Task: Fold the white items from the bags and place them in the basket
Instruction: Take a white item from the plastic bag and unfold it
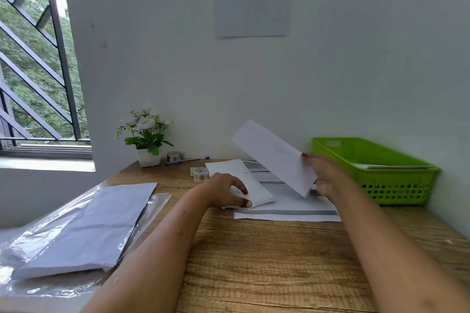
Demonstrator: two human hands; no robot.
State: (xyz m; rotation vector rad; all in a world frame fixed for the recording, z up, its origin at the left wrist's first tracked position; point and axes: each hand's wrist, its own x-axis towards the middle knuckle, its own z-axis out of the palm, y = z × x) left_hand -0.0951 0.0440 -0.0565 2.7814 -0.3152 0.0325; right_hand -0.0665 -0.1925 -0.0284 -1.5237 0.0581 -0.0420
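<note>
Bags (159,202) of clear plastic lie on the table (267,262) well to the left of the left hand, with a stack of white paper (96,223) on or in them; I cannot tell which. Beyond the left hand, against the wall, stands a small potted plant (147,140), with a roll of tape (173,156) and a pen (187,160) just beside it. A second tape roll (201,173) sits just behind the left hand.

The left hand (226,192) rests on the table, with fingers and thumb curled round the near end of a folded white sheet (256,190) that lies flat. That sheet lies on a striped sheet (284,216), white with grey bands, spread between the two hands.

The right hand (324,176) pinches the lower end of a raised white sheet (274,157), also folded. It is held off the table and tilted, with its free end pointing up and to the left above the striped one.

Just to the right of the right hand, against the wall, sits a green basket (396,179) with pale flat items (391,167) lying in it. High above the hands a printed page (253,2) hangs on the wall.
</note>
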